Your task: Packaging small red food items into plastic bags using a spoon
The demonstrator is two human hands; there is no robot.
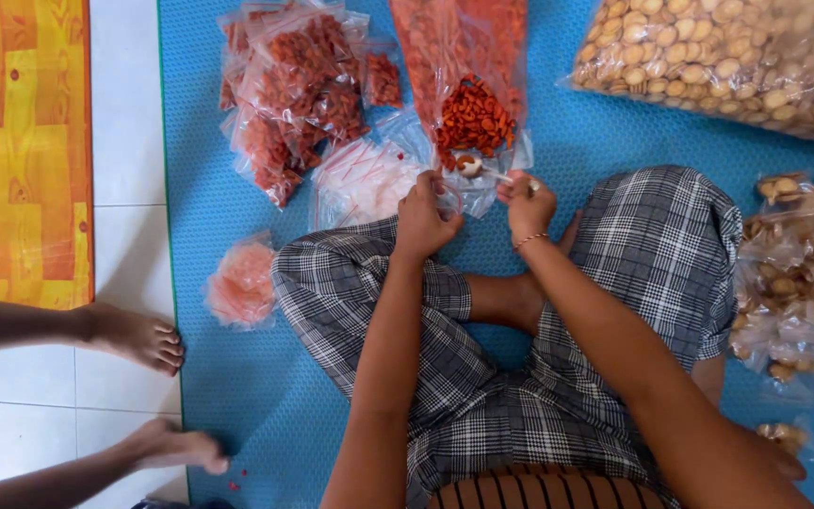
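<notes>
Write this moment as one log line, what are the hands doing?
left hand: holds small clear bag | right hand: holds spoon | ahead: big bag of orange snacks | surface: blue mat

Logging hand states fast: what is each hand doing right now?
Left hand: closed, pinching a small clear bag.
Right hand: closed around a spoon handle.

Blue mat (237, 377) under bags of red snacks (294, 85), pale biscuits (718, 57), empty pouches (360, 179)

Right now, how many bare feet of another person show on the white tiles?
2: one bare foot at left-centre beside the blue mat, another bare foot lower, toes touching the mat's edge.
</notes>
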